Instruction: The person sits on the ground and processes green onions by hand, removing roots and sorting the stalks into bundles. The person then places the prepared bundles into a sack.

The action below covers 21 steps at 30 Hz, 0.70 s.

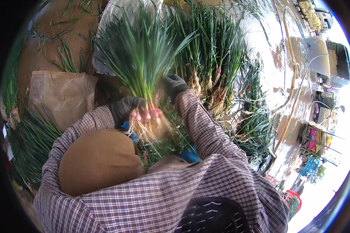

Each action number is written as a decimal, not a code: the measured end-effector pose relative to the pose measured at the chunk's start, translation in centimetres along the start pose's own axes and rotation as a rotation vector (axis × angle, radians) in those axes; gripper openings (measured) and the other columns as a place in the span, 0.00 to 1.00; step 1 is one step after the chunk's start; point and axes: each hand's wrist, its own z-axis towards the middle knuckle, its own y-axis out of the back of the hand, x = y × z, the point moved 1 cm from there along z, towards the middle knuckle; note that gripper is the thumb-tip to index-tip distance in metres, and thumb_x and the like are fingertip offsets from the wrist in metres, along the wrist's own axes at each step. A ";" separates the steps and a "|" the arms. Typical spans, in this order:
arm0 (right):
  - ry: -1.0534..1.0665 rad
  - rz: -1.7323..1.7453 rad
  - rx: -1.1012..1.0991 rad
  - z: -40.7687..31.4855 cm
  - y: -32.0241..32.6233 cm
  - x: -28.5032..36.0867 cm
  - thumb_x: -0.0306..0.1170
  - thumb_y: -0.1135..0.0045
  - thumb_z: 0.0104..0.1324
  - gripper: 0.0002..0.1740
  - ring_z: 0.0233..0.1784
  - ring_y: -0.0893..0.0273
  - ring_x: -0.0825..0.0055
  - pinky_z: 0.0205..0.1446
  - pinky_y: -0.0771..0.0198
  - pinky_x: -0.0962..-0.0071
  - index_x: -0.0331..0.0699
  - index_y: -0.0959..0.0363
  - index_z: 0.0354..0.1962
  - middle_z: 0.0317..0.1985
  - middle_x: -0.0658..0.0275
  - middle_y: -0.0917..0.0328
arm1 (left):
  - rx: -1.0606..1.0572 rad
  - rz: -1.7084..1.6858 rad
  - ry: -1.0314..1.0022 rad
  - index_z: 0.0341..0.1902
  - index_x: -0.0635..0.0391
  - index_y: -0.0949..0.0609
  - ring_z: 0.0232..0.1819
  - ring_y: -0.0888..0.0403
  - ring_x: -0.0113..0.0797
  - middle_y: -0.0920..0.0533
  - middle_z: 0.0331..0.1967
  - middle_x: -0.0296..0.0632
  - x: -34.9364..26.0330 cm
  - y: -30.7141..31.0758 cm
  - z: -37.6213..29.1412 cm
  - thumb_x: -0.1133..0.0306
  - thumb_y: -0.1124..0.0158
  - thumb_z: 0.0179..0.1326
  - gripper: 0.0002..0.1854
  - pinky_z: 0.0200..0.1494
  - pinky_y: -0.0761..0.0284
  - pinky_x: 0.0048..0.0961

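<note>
A bunch of green garlic plants [143, 70] with pinkish bulbs and pale, trailing roots is held upright before me. My left hand [124, 107], in a grey glove, grips the stems just above the bulbs, with the thumb across the front. On the other side, my grey-gloved right hand [175, 86] is at the stems, fingers bent. Blur and the hand's angle hide whether anything is between those fingers. Leaves fan out above both hands. Loose green leaves [163, 151] lie beneath the roots.
More garlic plants [213, 58] stand close on the right, with a heap of leaves [250, 134] nearer me. At left are a brown sheet [62, 96] and more greens [32, 148]. A yellow hose [293, 72] crosses wet ground. Parked vehicles [338, 64] stand far right.
</note>
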 end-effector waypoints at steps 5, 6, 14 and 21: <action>0.353 -0.487 0.034 0.5 0.2 -0.4 0.24 0.45 0.61 0.08 0.31 0.26 0.76 0.36 0.29 0.77 0.35 0.29 0.39 0.29 0.66 0.24 | 0.063 -0.278 0.130 0.42 0.68 0.21 0.32 0.18 0.31 0.19 0.42 0.49 -2.9 -3.5 -1.0 0.73 0.33 0.48 0.17 0.31 0.23 0.20; 0.506 -0.469 0.072 1.1 0.2 -2.2 0.24 0.47 0.59 0.05 0.31 0.25 0.74 0.35 0.29 0.75 0.37 0.26 0.35 0.28 0.63 0.23 | 0.025 -0.230 0.096 0.42 0.69 0.21 0.29 0.19 0.29 0.19 0.41 0.49 -2.9 -3.7 -0.9 0.73 0.33 0.48 0.17 0.25 0.24 0.17; 0.672 -0.767 0.157 -0.4 1.2 -6.7 0.30 0.52 0.59 0.09 0.33 0.25 0.69 0.39 0.30 0.71 0.42 0.25 0.36 0.32 0.61 0.24 | -0.109 -0.186 0.035 0.41 0.74 0.23 0.21 0.21 0.28 0.21 0.41 0.59 -2.1 -4.8 -1.1 0.61 0.39 0.54 0.23 0.16 0.27 0.11; 0.140 -1.400 0.275 -4.5 6.9 1.8 0.36 0.41 0.60 0.15 0.44 0.23 0.74 0.51 0.30 0.76 0.38 0.24 0.44 0.40 0.58 0.20 | 0.303 0.159 -0.471 0.34 0.66 0.18 0.48 0.24 0.40 0.21 0.43 0.54 -2.1 -2.1 -1.9 0.62 0.35 0.51 0.16 0.41 0.23 0.32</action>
